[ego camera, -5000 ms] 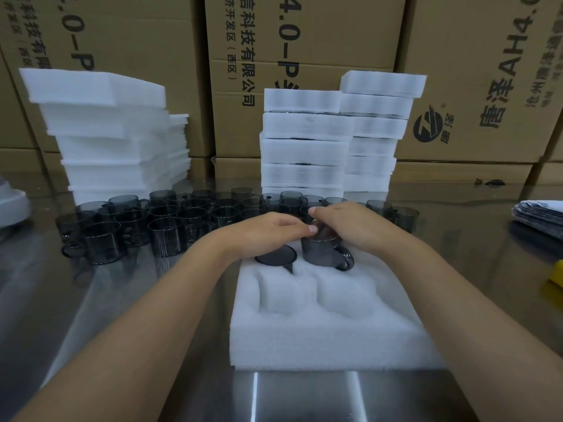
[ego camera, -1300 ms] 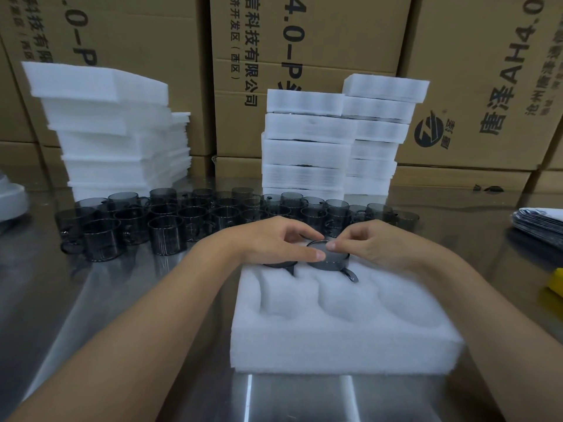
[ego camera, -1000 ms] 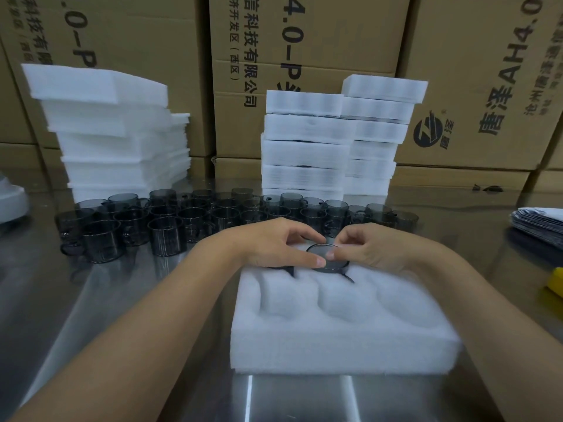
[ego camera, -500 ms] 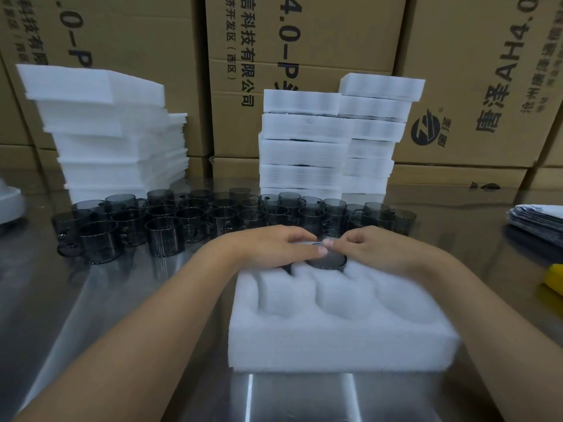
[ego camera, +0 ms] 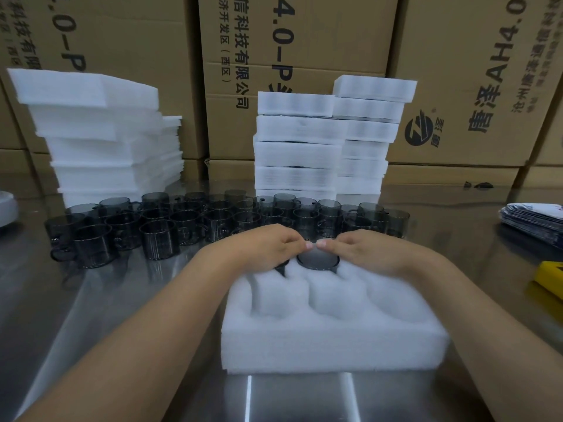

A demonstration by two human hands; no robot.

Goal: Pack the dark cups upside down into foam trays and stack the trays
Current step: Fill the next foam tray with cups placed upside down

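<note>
My left hand (ego camera: 268, 248) and right hand (ego camera: 365, 252), fingers curled on 1 inverted cup (ego camera: 318, 259), pressed it snug into a far pocket of the foam tray (ego camera: 335, 345).

We see a steel bench (ego camera: 304, 397) that mirrors the light in pale streaks near its front edge. Behind the bench's far edge a wall of brown cardboard cartons (ego camera: 304, 41) rises out of view, printed with black Chinese characters, "4.0-P" and a round logo. At the bench's right edge lie a low pile of flat printed packets (ego camera: 533, 217) and, nearer us, a yellow thing (ego camera: 551, 277) cut off by the frame. At its left edge sits a white rounded object (ego camera: 6, 205), mostly cropped.
</note>
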